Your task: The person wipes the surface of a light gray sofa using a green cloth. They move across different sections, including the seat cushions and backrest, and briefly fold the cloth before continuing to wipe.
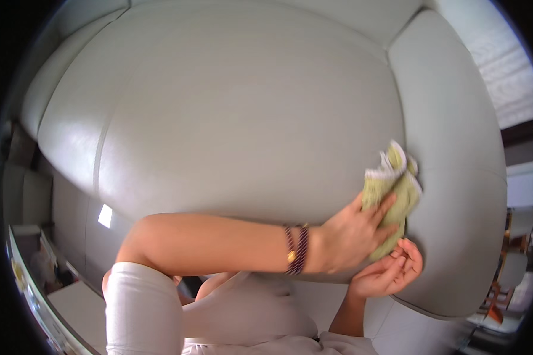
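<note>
My left hand [352,234] reaches across from the left, with dark beaded bracelets on its wrist. It presses a crumpled yellow-green cloth [394,186] against the front of a pale grey leather sofa [249,118]. The fingers lie spread over the cloth's lower half. My right hand [388,272] comes up from below, palm up and fingers loosely curled. Its fingertips touch the cloth's bottom end, just under my left hand. The cloth sits at the seam between the big seat cushion and the sofa's armrest [456,177].
The sofa fills most of the view, bulging toward me. A low white surface [71,299] with small items lies at the lower left. At the right edge are a pale textured rug or wall [509,77] and wooden furniture [503,296].
</note>
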Demonstrator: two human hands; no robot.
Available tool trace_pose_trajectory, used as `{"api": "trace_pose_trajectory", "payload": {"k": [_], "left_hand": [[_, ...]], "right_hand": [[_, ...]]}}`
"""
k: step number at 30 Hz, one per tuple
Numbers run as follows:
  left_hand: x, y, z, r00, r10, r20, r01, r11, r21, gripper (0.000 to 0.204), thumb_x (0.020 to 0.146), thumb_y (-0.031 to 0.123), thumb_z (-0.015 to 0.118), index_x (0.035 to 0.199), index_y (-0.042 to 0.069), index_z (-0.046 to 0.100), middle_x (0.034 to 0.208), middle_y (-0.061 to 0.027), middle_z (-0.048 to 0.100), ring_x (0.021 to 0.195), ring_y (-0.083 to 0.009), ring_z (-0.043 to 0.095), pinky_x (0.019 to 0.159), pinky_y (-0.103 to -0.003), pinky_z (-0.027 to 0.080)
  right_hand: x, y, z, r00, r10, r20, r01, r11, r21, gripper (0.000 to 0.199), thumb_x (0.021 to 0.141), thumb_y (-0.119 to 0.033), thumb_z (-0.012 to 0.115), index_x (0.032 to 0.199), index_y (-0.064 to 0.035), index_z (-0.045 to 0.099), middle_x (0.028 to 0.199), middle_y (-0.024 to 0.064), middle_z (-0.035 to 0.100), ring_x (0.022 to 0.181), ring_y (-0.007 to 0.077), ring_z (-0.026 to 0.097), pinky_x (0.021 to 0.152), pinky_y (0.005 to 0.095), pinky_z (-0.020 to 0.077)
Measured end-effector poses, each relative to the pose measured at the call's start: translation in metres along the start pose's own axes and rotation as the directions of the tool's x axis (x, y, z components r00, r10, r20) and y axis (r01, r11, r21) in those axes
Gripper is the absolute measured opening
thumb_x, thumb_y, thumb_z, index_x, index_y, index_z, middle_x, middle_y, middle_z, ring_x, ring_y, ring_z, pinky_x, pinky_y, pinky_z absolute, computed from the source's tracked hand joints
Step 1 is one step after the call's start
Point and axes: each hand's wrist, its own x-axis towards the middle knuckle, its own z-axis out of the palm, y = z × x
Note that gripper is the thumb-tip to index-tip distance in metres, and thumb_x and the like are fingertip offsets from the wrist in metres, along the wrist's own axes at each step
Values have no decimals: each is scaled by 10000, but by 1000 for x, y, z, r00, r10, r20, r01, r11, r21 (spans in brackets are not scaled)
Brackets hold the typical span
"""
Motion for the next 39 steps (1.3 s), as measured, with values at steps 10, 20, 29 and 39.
{"api": "trace_pose_trajectory", "payload": {"k": [10, 20, 29, 39], "left_hand": [[-222, -77, -64, 968, -216, -125, 219, 976, 8, 704, 745, 1, 542, 1321, 402, 489, 1480, -157, 308, 1285, -337, 427, 765, -300, 539], [-423, -158, -63, 287, -718, -635, 879, 460, -123, 593, 780, -57, 533, 1320, 187, 523, 1496, -136, 279, 1388, -373, 209, 1111, -446, 219], [-360, -88, 16, 38, -680, -732, 634, 583, -508, 483, 794, 21, 536, 1274, 69, 567, 1523, -245, 91, 1416, -412, -3, 1126, -457, 127], [-400, -109, 123, 776, -385, -500, 104, 860, -500, 466, 914, 249, 482, 1375, 302, 436, 1386, -49, 428, 1200, -262, 451, 1081, -404, 277]], "right_hand": [[-8, -22, 1, 988, -26, 150, 34, 998, -50, 220, 936, -51, 372, 1116, 26, 473, 1118, 126, 545, 991, 186, 494, 814, 294, 379], [-25, -81, 79, 907, -102, 409, 124, 992, -29, 254, 895, -56, 373, 1108, 44, 470, 1114, 125, 543, 972, 192, 489, 816, 294, 374], [-86, -108, 167, 778, -31, 628, -24, 997, 80, 313, 901, -112, 368, 1158, 56, 431, 1184, 150, 502, 1003, 222, 499, 877, 331, 384], [-146, -163, 240, 646, -109, 756, 14, 991, 131, 356, 927, -174, 406, 1208, 42, 432, 1182, 143, 513, 1084, 239, 485, 934, 342, 357]]}}
